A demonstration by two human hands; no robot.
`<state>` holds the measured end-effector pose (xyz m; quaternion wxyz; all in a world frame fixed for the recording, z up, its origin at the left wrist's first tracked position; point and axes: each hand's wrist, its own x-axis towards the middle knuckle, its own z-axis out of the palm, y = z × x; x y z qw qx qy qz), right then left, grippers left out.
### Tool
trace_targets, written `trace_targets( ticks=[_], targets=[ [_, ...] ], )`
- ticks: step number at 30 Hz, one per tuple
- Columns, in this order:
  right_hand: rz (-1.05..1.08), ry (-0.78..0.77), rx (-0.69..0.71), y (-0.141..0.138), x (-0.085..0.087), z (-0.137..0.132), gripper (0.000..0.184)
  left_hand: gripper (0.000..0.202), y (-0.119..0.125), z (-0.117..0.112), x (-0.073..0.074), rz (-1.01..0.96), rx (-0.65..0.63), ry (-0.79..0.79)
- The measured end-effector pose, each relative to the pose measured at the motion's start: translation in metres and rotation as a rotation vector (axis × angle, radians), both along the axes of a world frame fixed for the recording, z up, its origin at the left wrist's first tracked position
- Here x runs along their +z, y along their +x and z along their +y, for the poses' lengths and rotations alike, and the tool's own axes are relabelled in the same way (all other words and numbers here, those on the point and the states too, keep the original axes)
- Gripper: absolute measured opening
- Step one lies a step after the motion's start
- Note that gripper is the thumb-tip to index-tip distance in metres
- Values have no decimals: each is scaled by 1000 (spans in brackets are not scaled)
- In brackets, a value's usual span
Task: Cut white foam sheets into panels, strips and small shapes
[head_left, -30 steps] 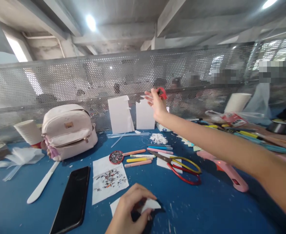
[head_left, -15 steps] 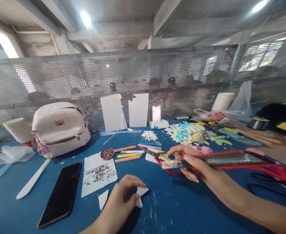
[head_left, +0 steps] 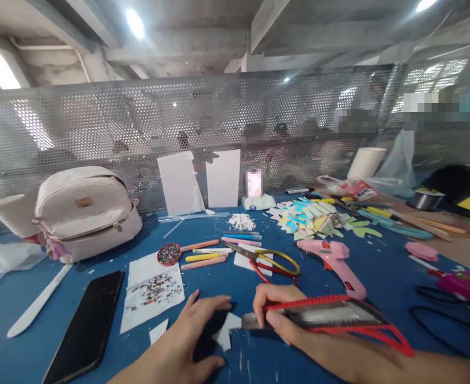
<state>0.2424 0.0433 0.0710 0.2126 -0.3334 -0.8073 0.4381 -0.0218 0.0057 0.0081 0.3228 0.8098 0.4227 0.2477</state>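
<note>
My right hand (head_left: 286, 322) grips a red utility knife (head_left: 331, 314), blade end pointing left toward a small white foam piece (head_left: 226, 329) on the blue table (head_left: 379, 277). My left hand (head_left: 190, 336) rests beside that piece with thumb and fingers curved around it, fingertips touching its left side. Another white scrap (head_left: 158, 332) lies just left of my left hand. The knife tip is right at the piece's right edge.
Black phone (head_left: 85, 333), paper with glitter (head_left: 152, 292), scissors (head_left: 272, 262), pink glue gun (head_left: 333, 256), crayons (head_left: 208, 255), pale backpack (head_left: 85, 210), white foam boards (head_left: 200, 181) against a perforated metal screen (head_left: 98, 128), coloured paper scraps (head_left: 312, 217), white spatula (head_left: 37, 309).
My right hand came back from reaching toward the screen, carrying the red knife, and dropped down next to the foam piece. My left hand stayed on the piece.
</note>
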Motion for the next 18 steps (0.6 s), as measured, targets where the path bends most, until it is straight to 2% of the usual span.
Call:
trace_targets(
  ticks=[2, 7, 12, 15, 18],
  targets=[
    [25, 56, -27, -6, -8, 2, 18, 90, -2, 0, 1, 65, 5, -4],
    [114, 172, -53, -11, -34, -1, 13, 76, 5, 1, 1, 105, 49, 66],
    [146, 184, -40, -11, -42, -1, 4, 60, 11, -1, -2, 178, 107, 166],
    [118, 156, -62, -13, -46, 1, 11, 58, 6, -4, -4, 211, 88, 280],
    [101, 176, -54, -13, -51, 5, 12, 49, -3, -5, -7, 238, 14, 456]
  ],
)
